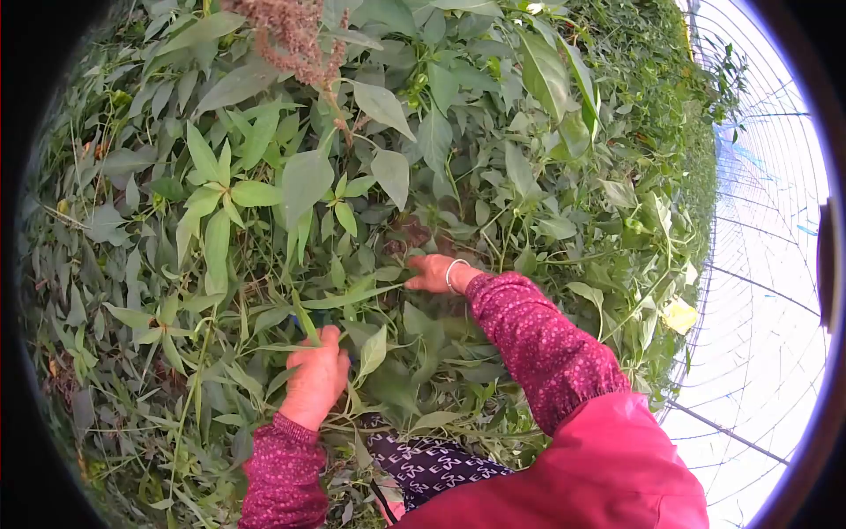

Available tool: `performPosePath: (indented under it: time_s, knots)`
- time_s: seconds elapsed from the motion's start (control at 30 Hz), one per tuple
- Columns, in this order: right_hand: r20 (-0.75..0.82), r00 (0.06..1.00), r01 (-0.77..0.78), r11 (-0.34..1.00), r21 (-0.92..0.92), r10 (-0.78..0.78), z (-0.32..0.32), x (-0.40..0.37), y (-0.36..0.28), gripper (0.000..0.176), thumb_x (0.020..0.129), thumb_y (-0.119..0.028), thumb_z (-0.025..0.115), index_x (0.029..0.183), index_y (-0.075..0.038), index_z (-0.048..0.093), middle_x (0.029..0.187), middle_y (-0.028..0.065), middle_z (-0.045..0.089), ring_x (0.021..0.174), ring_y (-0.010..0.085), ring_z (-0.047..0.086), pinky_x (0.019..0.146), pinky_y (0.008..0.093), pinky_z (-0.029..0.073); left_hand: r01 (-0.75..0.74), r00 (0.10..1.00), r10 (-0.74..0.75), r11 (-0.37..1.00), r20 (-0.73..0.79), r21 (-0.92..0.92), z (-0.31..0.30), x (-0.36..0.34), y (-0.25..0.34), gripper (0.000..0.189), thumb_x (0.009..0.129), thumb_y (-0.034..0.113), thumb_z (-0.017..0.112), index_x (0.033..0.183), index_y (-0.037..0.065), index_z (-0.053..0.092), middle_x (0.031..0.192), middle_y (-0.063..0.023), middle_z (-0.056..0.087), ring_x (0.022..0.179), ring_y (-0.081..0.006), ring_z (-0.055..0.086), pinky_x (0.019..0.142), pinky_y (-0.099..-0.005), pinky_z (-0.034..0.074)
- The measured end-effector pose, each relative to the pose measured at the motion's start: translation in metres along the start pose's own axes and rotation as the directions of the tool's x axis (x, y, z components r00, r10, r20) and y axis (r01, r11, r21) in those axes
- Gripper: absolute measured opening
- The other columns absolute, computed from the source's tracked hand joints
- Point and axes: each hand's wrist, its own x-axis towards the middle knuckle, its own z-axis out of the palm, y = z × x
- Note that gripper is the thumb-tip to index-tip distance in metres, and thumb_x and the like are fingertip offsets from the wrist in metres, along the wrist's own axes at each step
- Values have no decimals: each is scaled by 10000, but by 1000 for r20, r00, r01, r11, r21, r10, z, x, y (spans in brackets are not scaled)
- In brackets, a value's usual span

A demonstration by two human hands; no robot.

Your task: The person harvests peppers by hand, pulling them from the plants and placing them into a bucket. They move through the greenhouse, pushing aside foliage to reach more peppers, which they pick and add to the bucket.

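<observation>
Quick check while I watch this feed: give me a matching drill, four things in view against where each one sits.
Things:
1. left hand
2. bracelet
3. brown seed head
4. yellow leaf

Places:
A. at the wrist of the right hand
B. top of the picture, above the green leaves
C. far right, near the netting
D. low, left of centre, among the leaves

Pairs: 1-D, 2-A, 3-B, 4-C.

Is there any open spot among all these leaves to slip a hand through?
Only a small dark gap just above the right hand. Around the left hand and everywhere else, leaves overlap thickly.
</observation>
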Motion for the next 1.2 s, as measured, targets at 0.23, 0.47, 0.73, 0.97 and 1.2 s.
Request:
performPosePath:
  time_s: [0.23, 0.47, 0.73, 0.97, 1.2]
  knots:
    - [-250, 948, -162, 975, 153, 197, -26, 90, -32, 346, 789, -180, 555, 1099, -28, 581, 1101, 186, 596, 1023, 287, 574, 877, 371, 450, 128, 992, -127, 949, 24, -289, 7, 17, -15, 256, 727, 94, 626, 962, 50, 532, 829, -165, 588, 788, -367, 588, 650, -432, 467]
    - [-279, 957, -145, 967, -210, 83, 1, 187, -3, 367, 854, -163, 433, 1202, -60, 482, 1190, 155, 553, 1081, 301, 542, 891, 389, 448, -18, 1000, 14, 950, -16, -311, 23, 18, -38, 250, 770, 84, 616, 1004, 20, 555, 899, -153, 593, 797, -314, 593, 698, -379, 474]
    - [-118, 972, -233, 770, -594, 203, 3, 184, -12, 379, 903, -208, 423, 1259, -106, 498, 1204, 62, 579, 1073, 224, 576, 848, 377, 467, 104, 994, -113, 878, 7, -468, 23, 26, -34, 247, 749, 28, 624, 981, -10, 548, 861, -152, 591, 763, -292, 598, 672, -339, 467]
    - [-137, 966, -252, 922, -295, 220, -16, 173, -23, 327, 818, -305, 560, 1090, -139, 632, 1106, 120, 616, 1038, 295, 582, 837, 396, 475, 67, 998, -56, 935, 43, -347, 23, 21, -49, 250, 744, 46, 633, 971, 1, 538, 885, -161, 600, 804, -332, 603, 712, -378, 468]
    - [-444, 894, 49, 999, -19, -53, -33, 112, 21, 301, 839, -334, 595, 971, -64, 610, 869, 142, 637, 830, 299, 602, 755, 370, 463, 75, 988, -132, 874, -84, -480, 56, 34, -41, 208, 742, 97, 612, 919, 16, 539, 865, -160, 588, 817, -349, 579, 704, -416, 467]
